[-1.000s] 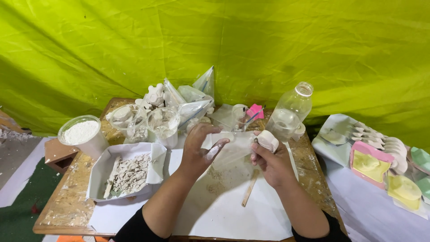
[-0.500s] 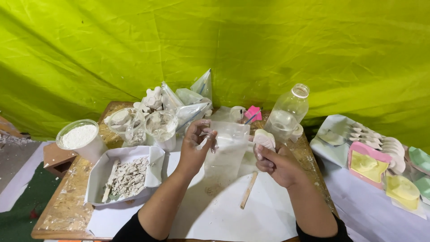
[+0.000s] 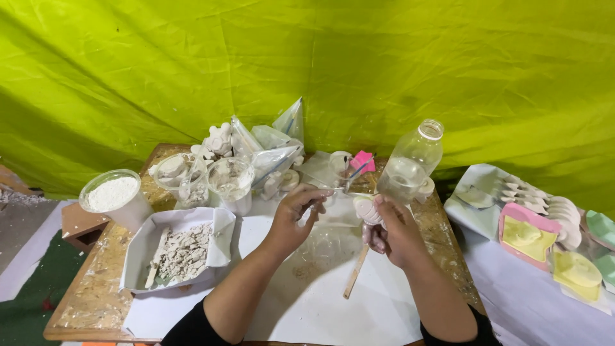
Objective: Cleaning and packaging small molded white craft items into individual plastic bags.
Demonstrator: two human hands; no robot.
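Observation:
My left hand point(image 3: 296, 214) is raised over the middle of the wooden table point(image 3: 90, 301), its fingers pinching the top edge of a clear plastic bag point(image 3: 327, 240) that hangs down to the white sheet point(image 3: 320, 307). My right hand point(image 3: 392, 230) is closed around a small pale plaster piece point(image 3: 367, 208) held just right of the bag's edge. A thin wooden stick point(image 3: 355, 272) lies on the sheet below my right hand.
A white tray of broken plaster bits point(image 3: 182, 253) sits at left, a tub of white powder point(image 3: 114, 195) beyond it. Clear cups point(image 3: 230, 182), plastic bags and plaster figures crowd the back. A clear bottle point(image 3: 413, 163) stands at right. Coloured moulds point(image 3: 532, 234) lie on a side surface.
Both hands have lifted slightly and the clear bag has been drawn up between them; the plaster piece has stayed in my right hand, now closer to the bag's edge.

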